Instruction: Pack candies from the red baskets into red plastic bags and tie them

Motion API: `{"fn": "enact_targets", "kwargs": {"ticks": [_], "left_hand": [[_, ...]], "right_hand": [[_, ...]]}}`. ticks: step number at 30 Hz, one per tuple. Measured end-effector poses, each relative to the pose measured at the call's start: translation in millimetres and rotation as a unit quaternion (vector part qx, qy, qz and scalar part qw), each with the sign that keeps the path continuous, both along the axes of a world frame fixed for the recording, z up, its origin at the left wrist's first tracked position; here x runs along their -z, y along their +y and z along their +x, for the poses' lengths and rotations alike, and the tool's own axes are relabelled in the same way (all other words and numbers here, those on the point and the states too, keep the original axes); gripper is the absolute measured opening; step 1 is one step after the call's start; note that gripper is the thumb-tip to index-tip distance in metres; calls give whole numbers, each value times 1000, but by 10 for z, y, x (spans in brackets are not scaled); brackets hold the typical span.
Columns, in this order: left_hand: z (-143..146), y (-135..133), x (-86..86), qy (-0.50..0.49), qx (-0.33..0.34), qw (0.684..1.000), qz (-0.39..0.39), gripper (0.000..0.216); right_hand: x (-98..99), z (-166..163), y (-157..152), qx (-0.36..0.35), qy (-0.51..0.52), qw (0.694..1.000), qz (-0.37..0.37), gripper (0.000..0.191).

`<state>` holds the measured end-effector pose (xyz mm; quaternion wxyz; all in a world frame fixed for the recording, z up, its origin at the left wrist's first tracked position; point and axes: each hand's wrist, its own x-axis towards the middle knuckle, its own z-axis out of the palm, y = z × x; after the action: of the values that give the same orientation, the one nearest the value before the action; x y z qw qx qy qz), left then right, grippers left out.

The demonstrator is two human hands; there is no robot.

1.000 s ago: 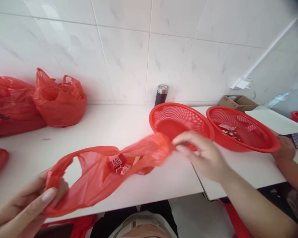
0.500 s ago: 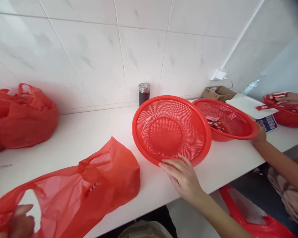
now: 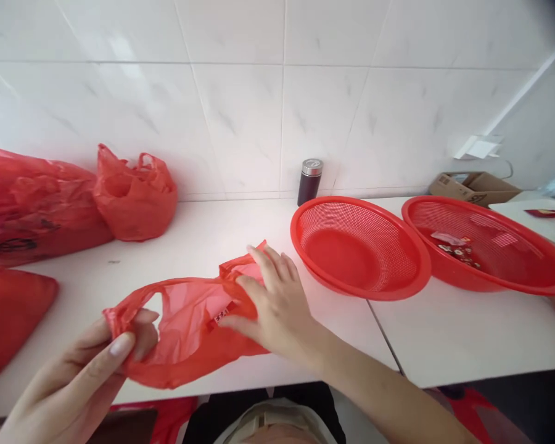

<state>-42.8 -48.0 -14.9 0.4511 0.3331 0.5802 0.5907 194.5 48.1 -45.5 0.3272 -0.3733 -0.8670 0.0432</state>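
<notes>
A thin red plastic bag (image 3: 185,327) lies on the white counter (image 3: 213,228) in front of me, with a small red-and-white packet showing through it. My left hand (image 3: 92,370) pinches one handle of the bag at the lower left. My right hand (image 3: 272,302) rests flat on the bag's right end, fingers spread. An empty red mesh basket (image 3: 359,246) sits just right of that hand.
A second red basket (image 3: 485,250) holding a few small packets stands further right. Full red bags (image 3: 134,194) lie at the back left and left edge. A dark flask (image 3: 309,180) stands against the tiled wall, with a cardboard box (image 3: 474,187) at the far right.
My right hand left the empty basket's rim and came back onto the bag. The basket now lies flat on the counter. The view swung back left.
</notes>
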Motion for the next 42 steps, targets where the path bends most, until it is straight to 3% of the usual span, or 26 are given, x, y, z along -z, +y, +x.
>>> {"fn": "enact_targets", "kwargs": {"ticks": [3, 7, 10, 12, 14, 16, 17, 19, 21, 24, 27, 30, 35, 39, 41, 42], "left_hand": [[59, 28, -149, 8, 26, 998, 51, 13], [-16, 115, -180, 7, 27, 995, 94, 11], [-39, 218, -146, 16, 42, 993, 107, 22], [-19, 268, -122, 17, 44, 994, 99, 28], [1, 283, -107, 13, 44, 995, 88, 28], [-1, 264, -102, 19, 41, 995, 85, 28], [-14, 246, -102, 27, 36, 995, 86, 29], [-57, 205, -106, 46, 26, 995, 90, 29], [-105, 176, -115, 60, 18, 993, 97, 28], [-139, 183, -147, 59, 23, 992, 109, 24], [-115, 249, -209, 47, 12, 989, 141, 19], [-65, 341, -288, 24, 0, 985, 170, 23], [21, 482, -414, 13, -24, 980, 197, 28], [96, 618, -530, 12, -59, 957, 284, 15], [110, 697, -602, 13, -22, 950, 310, 15], [112, 735, -642, 13, 28, 954, 299, 20]], "right_hand": [[-33, -13, 215, 3, -49, 994, -94, 19], [-436, 319, 341, -59, 140, 955, -256, 20], [-651, 417, 246, -80, 230, 930, -276, 23], [-582, 336, 152, -47, 180, 959, -213, 24], [-384, 202, 91, -10, 73, 991, -116, 27], [-181, 101, 90, 11, -24, 998, -51, 30], [-117, 82, 110, 13, -55, 997, -51, 24], [-105, 116, 169, -9, -58, 991, -123, 3], [-235, 212, 225, -67, 40, 970, -230, 10], [-540, 353, 258, -191, 255, 888, -331, 13], [-784, 407, 246, -260, 350, 820, -372, 11], [-952, 415, 231, -251, 425, 791, -362, 7], [-1198, 416, 236, -203, 438, 821, -304, 12], [-1314, 375, 263, -191, 429, 843, -262, 15], [-1346, 342, 290, -207, 416, 847, -257, 14], [-1360, 322, 306, -217, 414, 848, -251, 12]]}}
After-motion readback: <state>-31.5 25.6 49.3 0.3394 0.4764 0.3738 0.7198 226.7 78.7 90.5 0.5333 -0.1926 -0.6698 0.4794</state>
